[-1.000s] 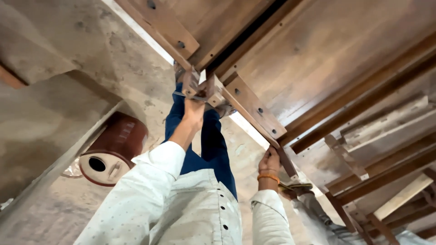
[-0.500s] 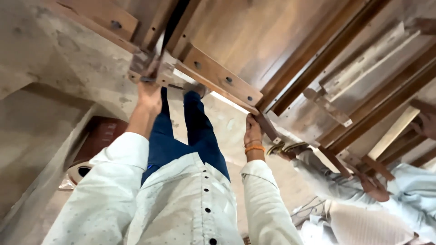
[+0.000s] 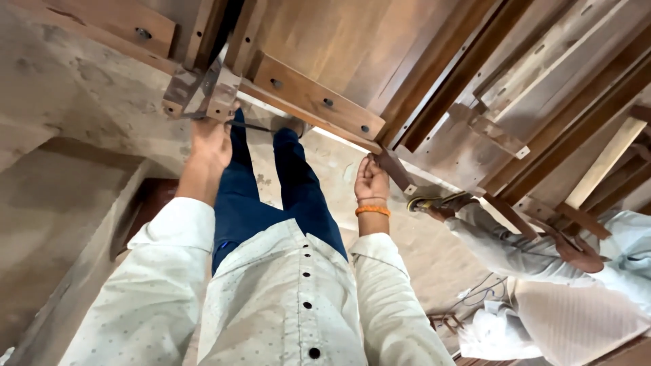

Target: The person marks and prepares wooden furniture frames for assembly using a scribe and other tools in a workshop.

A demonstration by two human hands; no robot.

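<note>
The large brown wooden frame panel with screwed-on cross battens [image 3: 319,102] lies raised and tilted in front of the person, carried at its near edge and not yet set down anywhere. The left hand [image 3: 209,144] is closed around a thin dark bar just under the grey metal corner bracket [image 3: 203,95]; the right hand [image 3: 371,179], with an orange wristband, curls its fingers onto the panel's lower edge. A co-worker's sleeve [image 3: 498,247] reaches under the same panel to the right, above the concrete floor [image 3: 81,224].
</note>
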